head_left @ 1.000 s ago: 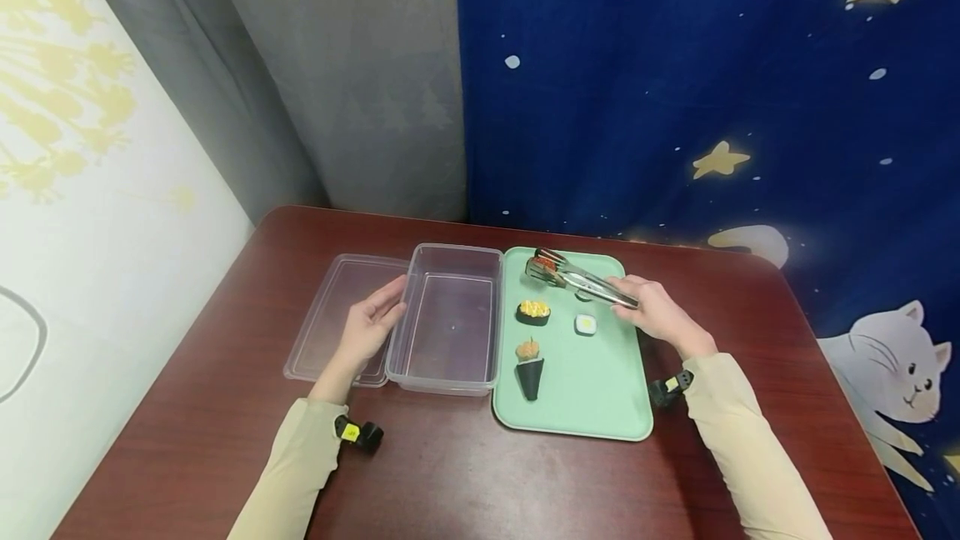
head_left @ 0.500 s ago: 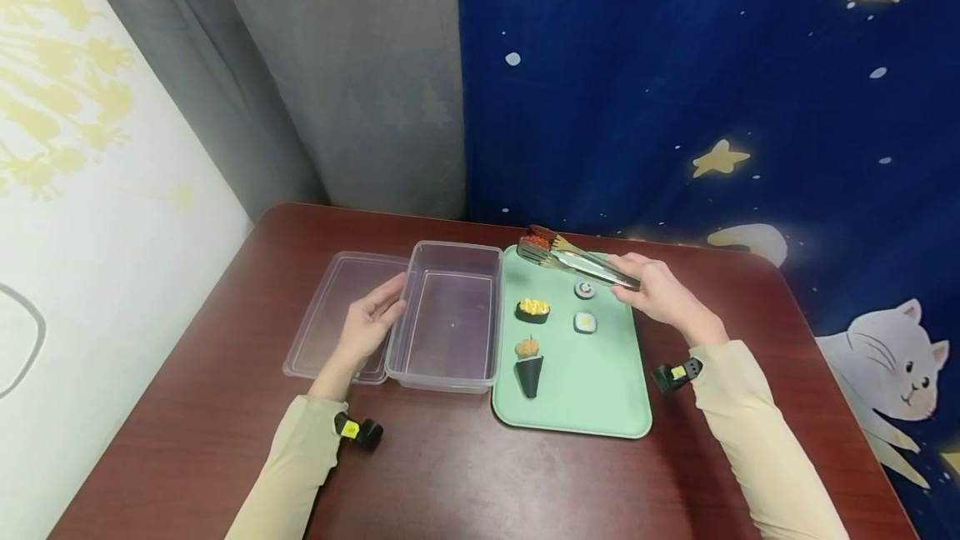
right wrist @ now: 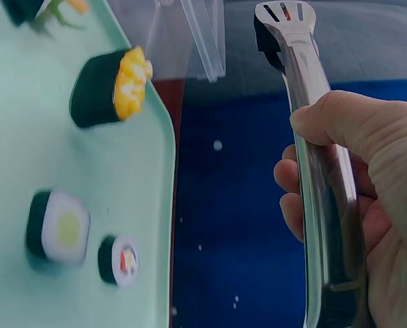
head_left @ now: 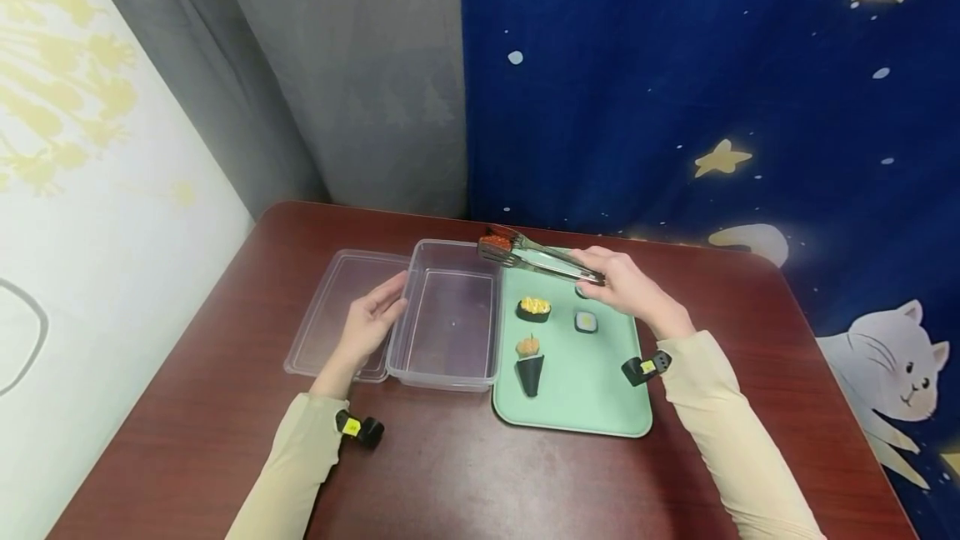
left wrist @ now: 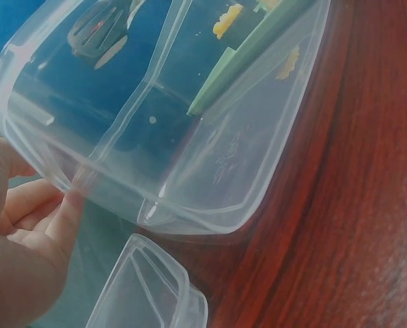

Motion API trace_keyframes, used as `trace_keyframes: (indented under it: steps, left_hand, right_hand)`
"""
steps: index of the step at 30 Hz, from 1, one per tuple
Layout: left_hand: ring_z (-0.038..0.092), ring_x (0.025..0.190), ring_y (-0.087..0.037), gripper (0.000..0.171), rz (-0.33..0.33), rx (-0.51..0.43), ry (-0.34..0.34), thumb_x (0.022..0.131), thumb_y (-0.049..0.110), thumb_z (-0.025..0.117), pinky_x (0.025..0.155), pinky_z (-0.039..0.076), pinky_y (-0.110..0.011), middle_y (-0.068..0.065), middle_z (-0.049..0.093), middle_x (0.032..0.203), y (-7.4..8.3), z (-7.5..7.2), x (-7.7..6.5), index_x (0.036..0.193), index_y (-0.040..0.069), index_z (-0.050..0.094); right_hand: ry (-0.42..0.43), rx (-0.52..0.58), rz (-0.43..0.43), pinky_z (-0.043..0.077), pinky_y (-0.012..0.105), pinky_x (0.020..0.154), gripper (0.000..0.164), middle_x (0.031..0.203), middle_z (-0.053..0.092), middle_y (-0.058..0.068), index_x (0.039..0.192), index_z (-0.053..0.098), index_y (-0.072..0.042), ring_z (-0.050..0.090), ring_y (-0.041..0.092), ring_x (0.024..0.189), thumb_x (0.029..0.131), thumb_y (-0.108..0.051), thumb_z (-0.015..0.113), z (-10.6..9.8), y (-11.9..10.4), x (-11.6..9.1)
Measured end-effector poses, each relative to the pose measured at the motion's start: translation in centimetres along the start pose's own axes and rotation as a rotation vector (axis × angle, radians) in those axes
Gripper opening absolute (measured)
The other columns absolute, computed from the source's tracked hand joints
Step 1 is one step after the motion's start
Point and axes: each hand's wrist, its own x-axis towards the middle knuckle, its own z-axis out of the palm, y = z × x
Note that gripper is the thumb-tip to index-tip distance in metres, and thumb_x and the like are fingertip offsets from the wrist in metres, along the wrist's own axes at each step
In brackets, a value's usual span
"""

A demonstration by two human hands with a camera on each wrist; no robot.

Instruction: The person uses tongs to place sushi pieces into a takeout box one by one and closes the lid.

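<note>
My right hand (head_left: 626,282) grips metal tongs (right wrist: 319,171), thumb on one arm and fingers curled round the other side. Between the slotted tips of the tongs is a red-orange topped piece (head_left: 495,242), held above the back right corner of a clear plastic container (head_left: 450,332); its lower part is hidden. The straight fingers of my left hand (head_left: 369,323) touch the container's left wall from outside. To the right, a mint green tray (head_left: 592,390) bears toy-like sushi: a corn-topped roll (head_left: 533,309), a cone hand roll (head_left: 529,367), a square roll (head_left: 586,322) and a small round roll (right wrist: 119,261).
A clear lid (head_left: 322,315) lies on the brown table (head_left: 420,473) left of the container, partly under my left hand and forearm. The tray's left edge sits right beside the container. Grey and blue curtains hang behind the table's back edge (head_left: 360,208).
My right hand has lifted the tongs and the red-orange topped piece off the tray's back area and carried them left to the container's corner. My left hand stays at the container's wall.
</note>
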Motion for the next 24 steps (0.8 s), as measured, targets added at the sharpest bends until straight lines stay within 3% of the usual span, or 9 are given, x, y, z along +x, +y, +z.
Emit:
trace_keyframes:
  steps: [5,9,18,24]
  left_hand:
    - [0.038,0.129,-0.038,0.043,-0.01,0.022,-0.01,0.089,-0.012,0.052,0.099,0.04,-0.017,-0.027,0.038,0.14,1.7,0.3,-0.4,0.13,-0.017,0.041]
    - [0.038,0.128,-0.04,0.043,0.001,0.032,-0.018,0.089,-0.013,0.052,0.1,0.04,-0.019,-0.029,0.037,0.14,1.9,0.3,-0.5,0.13,-0.019,0.04]
    - [0.039,0.127,-0.041,0.042,0.017,0.017,-0.019,0.088,-0.013,0.052,0.098,0.041,-0.017,-0.029,0.038,0.139,1.3,0.2,-0.4,0.129,-0.018,0.041]
    - [0.041,0.128,-0.035,0.042,0.014,0.007,-0.005,0.089,-0.011,0.054,0.099,0.041,-0.017,-0.024,0.041,0.14,-0.5,-0.2,0.2,0.13,-0.013,0.045]
  right_hand:
    - [-0.026,0.008,-0.022,0.053,0.038,0.07,0.047,0.121,0.057,0.024,0.128,0.052,0.008,0.058,0.02,0.072,0.085,-0.005,0.067,1.1,-0.6,1.3]
    - [-0.046,0.009,-0.047,0.051,0.033,0.065,0.045,0.121,0.058,0.022,0.127,0.053,0.007,0.053,0.013,0.063,0.086,-0.006,0.065,2.3,-0.8,2.4]
    - [-0.124,0.015,-0.047,0.05,0.034,0.07,0.045,0.114,0.061,0.017,0.127,0.054,0.005,0.055,0.022,0.079,0.085,-0.006,0.065,4.0,-1.6,4.2]
    - [-0.209,-0.029,-0.017,0.05,0.034,0.072,0.046,0.115,0.06,0.016,0.129,0.052,0.005,0.054,0.019,0.08,0.086,-0.007,0.064,3.8,-2.2,5.3]
